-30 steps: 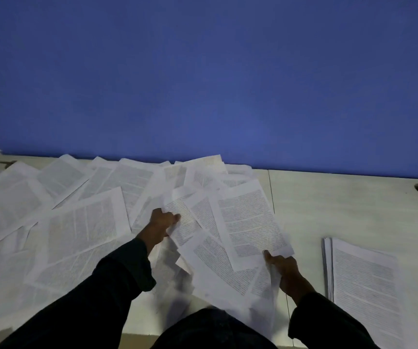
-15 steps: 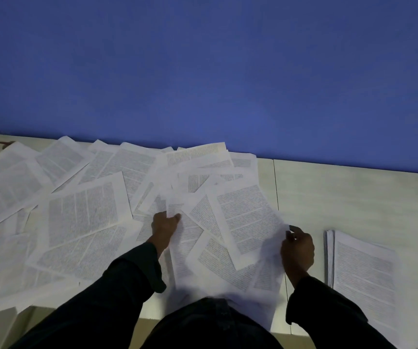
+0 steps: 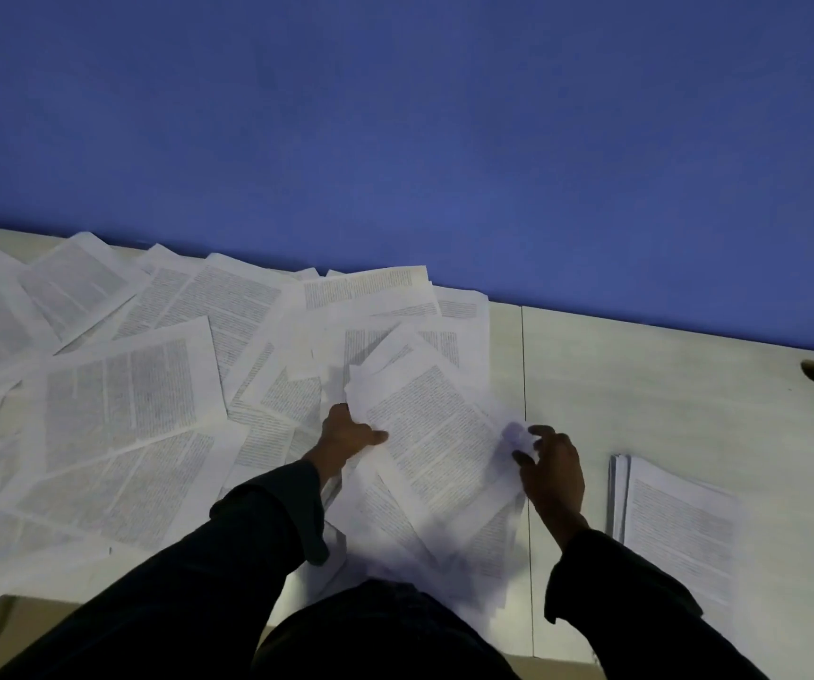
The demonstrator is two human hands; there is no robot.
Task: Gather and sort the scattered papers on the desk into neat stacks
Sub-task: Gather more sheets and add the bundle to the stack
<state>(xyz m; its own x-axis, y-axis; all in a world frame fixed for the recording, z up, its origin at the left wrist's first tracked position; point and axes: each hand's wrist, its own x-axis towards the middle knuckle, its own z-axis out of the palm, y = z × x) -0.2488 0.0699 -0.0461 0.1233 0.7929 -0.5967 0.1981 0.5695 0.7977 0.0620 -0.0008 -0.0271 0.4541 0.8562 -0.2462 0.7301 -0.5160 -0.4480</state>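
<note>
Several printed white sheets (image 3: 130,400) lie scattered and overlapping across the left and middle of the pale desk (image 3: 665,385). In front of me a loose bundle of sheets (image 3: 434,434) is tilted. My left hand (image 3: 346,436) grips its left edge, thumb on top. My right hand (image 3: 549,466) is at the bundle's right edge with curled, parted fingers touching a blurred paper corner. A neat stack of papers (image 3: 675,522) sits on the desk to the right, apart from both hands.
A blue wall (image 3: 395,139) rises right behind the desk's far edge. A seam (image 3: 525,365) divides the desktop into two panels. A small dark cable hole (image 3: 813,371) lies at the far right. The near desk edge is by my body.
My left hand moved right and took hold of the bundle's left edge. My right hand opened its fingers at the right edge. The centre sheets have drawn together into a tighter pile.
</note>
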